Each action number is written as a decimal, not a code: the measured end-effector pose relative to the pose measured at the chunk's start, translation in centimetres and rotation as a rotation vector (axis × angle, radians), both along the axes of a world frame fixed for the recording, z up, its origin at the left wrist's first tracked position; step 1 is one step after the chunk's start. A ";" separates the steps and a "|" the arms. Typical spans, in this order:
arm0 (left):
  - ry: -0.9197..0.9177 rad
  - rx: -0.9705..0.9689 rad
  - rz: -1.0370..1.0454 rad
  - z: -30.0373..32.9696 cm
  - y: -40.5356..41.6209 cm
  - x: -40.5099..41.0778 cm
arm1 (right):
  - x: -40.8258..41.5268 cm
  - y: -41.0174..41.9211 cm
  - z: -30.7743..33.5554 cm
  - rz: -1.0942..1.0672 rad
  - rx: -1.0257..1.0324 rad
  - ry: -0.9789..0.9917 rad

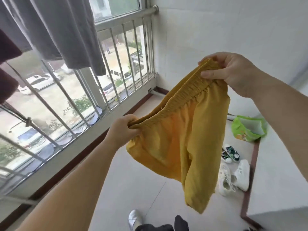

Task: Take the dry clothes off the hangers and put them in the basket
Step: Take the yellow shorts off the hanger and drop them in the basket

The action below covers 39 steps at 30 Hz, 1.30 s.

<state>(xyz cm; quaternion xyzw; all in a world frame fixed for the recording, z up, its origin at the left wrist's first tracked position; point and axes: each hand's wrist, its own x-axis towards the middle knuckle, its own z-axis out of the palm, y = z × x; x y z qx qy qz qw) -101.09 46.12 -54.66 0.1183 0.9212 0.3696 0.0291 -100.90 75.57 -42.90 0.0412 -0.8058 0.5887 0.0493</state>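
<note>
- Shorts (180,147), yellow, hang in the air over the floor, stretched by the waistband.
- Left hand (124,130) pinches one waistband end; right hand (233,72) pinches the other.
- Best to keep both pinches firm and fold before lowering.
- Basket: not visible. Green bag (246,130) by the wall gapes open, contents unclear.

No legible writing in view.

The green bag (248,129) on the floor by the wall carries an orange-and-yellow printed patch on its front, possibly a picture or logo, but it is too small and blurred to make out any letters. The patterned sneakers (230,153) nearby show a print with no legible brand or number.
</note>
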 end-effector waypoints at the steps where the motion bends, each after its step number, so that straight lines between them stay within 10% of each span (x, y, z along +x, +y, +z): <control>1: -0.001 0.001 0.024 -0.2 -0.9 0.4 | 0.1 0.1 -0.9 0.000 0.003 -0.020; 18: -0.707 1.074 0.786 -4.3 -12.3 7.1 | 1.0 -15.9 -11.5 -0.304 -0.028 -0.313; 39: -0.407 1.435 0.703 -3.9 -22.0 20.1 | 15.8 -40.7 -16.1 0.314 0.213 -0.040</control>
